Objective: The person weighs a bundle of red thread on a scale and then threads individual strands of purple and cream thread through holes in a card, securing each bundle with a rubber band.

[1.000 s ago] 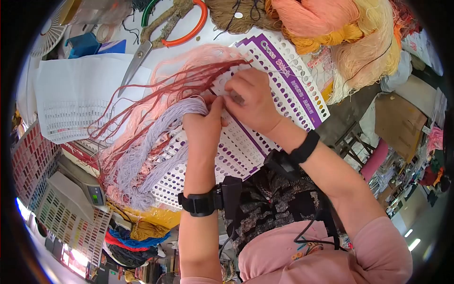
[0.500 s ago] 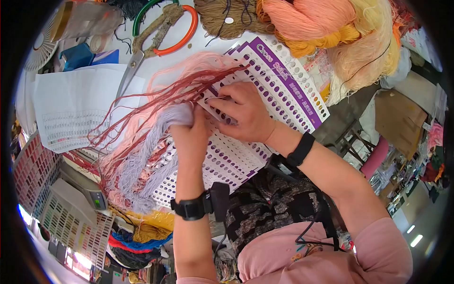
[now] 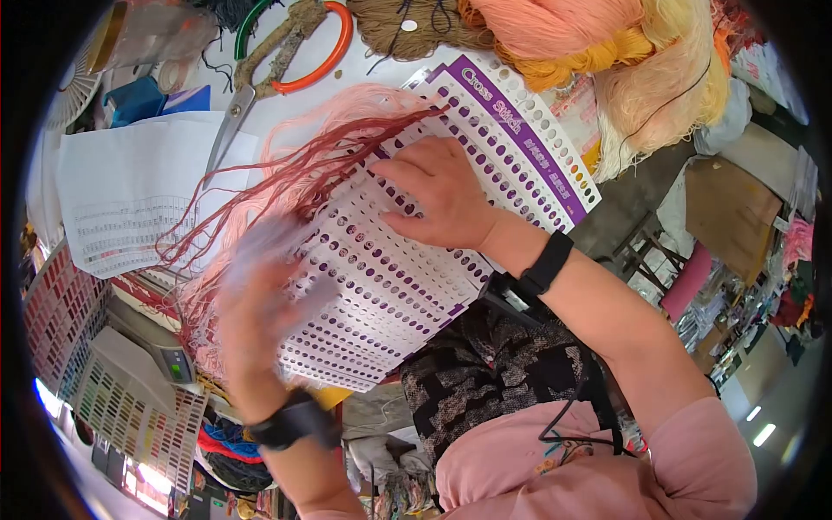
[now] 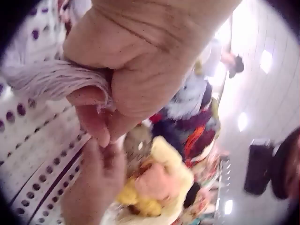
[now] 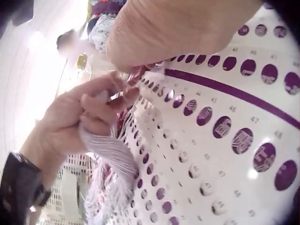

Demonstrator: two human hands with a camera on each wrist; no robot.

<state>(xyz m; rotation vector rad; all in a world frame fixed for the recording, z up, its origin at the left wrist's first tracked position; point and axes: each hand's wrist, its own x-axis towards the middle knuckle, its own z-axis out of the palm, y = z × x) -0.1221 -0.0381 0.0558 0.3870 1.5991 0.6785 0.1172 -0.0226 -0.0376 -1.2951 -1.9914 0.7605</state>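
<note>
My left hand [image 3: 251, 325], blurred in the head view, grips a skein of lavender thread [image 4: 56, 79]. In the right wrist view the skein [image 5: 110, 150] hangs from curled fingers. The right hand [image 3: 442, 195] rests on white punched thread cards [image 3: 381, 260], with thumb and forefinger apart. Rows of holes with purple showing and printed numbers run across these cards. Dark red strands [image 3: 347, 147] lie over the cards' upper left edge, just beyond the right fingertips. Pale pink thread [image 3: 295, 121] spreads beneath the red strands.
Scissors [image 3: 232, 121] with green and orange handles lie at the back, beside printed paper sheets [image 3: 113, 173]. Brown thread [image 3: 416, 26] and peach hanks [image 3: 563, 35] are heaped at the far side. A scale [image 3: 160, 334] and colour charts [image 3: 130, 390] stand on the left.
My left hand has moved left and down, away from the right hand, carrying the lavender skein. The right hand's fingers have spread from a pinch and now lie on the cards.
</note>
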